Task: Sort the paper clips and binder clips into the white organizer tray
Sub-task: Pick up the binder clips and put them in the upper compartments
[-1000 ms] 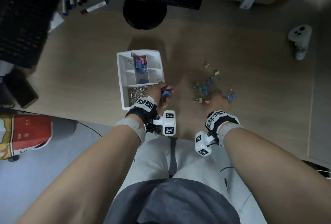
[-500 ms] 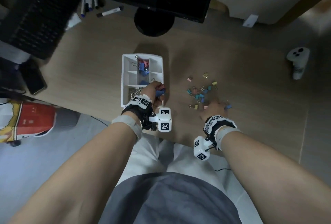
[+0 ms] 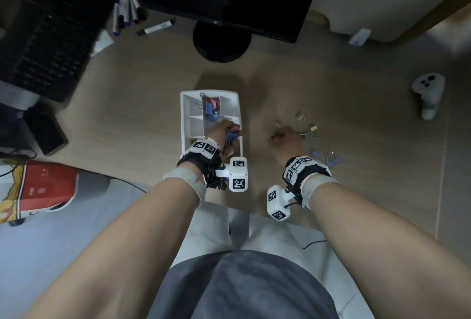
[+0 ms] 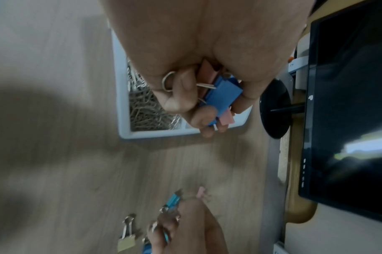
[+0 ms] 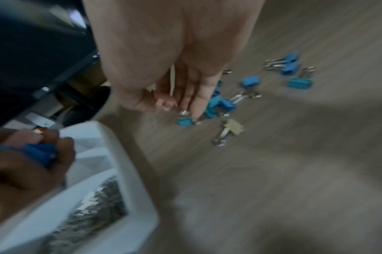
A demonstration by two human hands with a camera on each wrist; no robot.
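Left hand (image 3: pixel 222 132) has moved from beside the white organizer tray (image 3: pixel 185 117) to over it, fingers curled round a bunch of blue and pink binder clips (image 4: pixel 223 93). Right hand (image 3: pixel 286 137) has reached further into the loose clips (image 5: pixel 220 104) on the table (image 3: pixel 127 94), fingertips (image 5: pixel 195 113) down, pinching a pink clip (image 5: pixel 165 102). Paper clips (image 4: pixel 144 106) fill the tray's near compartment.

Left hand over the tray
The left hand (image 3: pixel 224 131) with its blue and pink binder clips (image 4: pixel 222 93) has moved above the white tray (image 3: pixel 184 117); the right hand (image 3: pixel 285 137) reached further into the loose clips (image 5: pixel 220 104)
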